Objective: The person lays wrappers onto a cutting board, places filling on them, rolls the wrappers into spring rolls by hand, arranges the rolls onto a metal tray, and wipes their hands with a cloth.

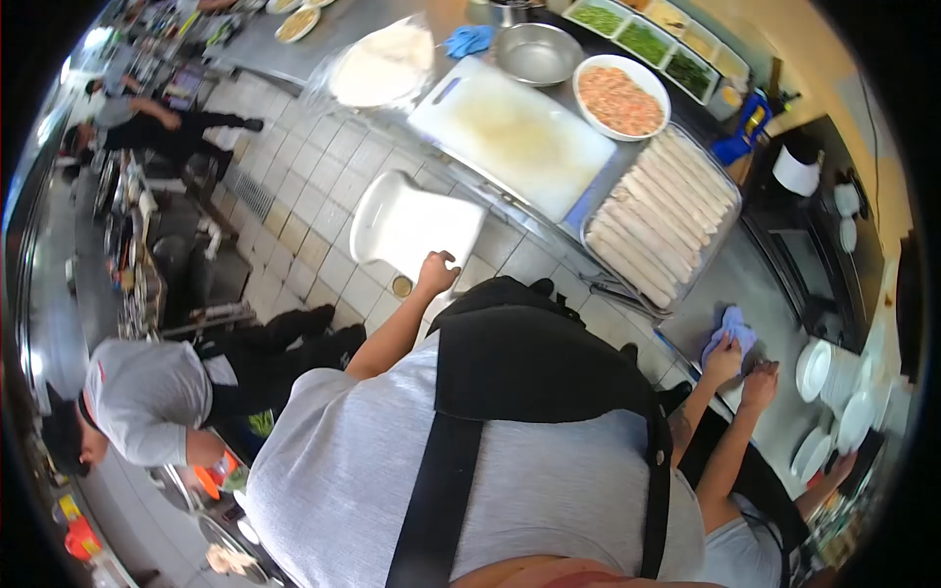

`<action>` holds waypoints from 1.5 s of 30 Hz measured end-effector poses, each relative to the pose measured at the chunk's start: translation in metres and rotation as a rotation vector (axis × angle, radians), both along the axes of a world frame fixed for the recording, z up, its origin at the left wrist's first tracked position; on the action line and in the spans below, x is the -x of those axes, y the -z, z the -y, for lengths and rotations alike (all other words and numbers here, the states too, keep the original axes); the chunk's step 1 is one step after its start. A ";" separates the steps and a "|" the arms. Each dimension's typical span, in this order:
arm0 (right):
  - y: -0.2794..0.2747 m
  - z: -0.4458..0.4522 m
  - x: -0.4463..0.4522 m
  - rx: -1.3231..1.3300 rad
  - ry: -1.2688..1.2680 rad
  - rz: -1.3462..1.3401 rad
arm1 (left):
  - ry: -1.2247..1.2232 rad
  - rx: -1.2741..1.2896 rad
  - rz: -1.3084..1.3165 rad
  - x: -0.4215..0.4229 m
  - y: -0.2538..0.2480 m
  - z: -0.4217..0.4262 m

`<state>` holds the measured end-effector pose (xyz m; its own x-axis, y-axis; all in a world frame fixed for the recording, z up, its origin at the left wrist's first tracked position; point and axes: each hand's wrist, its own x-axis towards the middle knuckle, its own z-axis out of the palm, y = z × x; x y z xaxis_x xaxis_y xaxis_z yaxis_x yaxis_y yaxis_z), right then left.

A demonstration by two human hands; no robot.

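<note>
My left hand (438, 272) hangs in front of me, over the edge of a white plastic stool (417, 225). Its fingers are loosely bent and apart, with nothing seen in them. On the right, my right hand (723, 363) is closed on a bluish-purple cloth (730, 335), which lies against the steel counter (701, 318). A metal tray (733, 220) of long pale rolls in rows stands nearby. Left of it is a white cutting board (520, 137) with a wet, yellowish patch.
Behind the board are a steel bowl (537, 54), a bowl of pinkish pieces (619, 96) and green-filled containers (642, 41). Plates (814, 367) stand at the right, beside a co-worker's hand (760, 385). Another person (152, 397) works at the left above tiled floor (294, 216).
</note>
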<state>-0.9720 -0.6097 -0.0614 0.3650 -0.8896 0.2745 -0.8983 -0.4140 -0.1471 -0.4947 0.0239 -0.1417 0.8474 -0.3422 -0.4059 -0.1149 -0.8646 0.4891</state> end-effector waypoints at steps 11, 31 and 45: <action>0.031 -0.135 -0.095 -0.923 -0.297 0.013 | -0.022 0.236 -0.204 0.045 -0.023 -0.035; -0.073 -0.487 -0.474 -1.094 -1.218 0.359 | -0.485 0.692 -0.222 0.062 -0.085 -0.134; -0.040 -0.446 -0.798 -0.250 -0.935 0.392 | -0.859 0.134 0.269 -0.066 -0.100 -0.262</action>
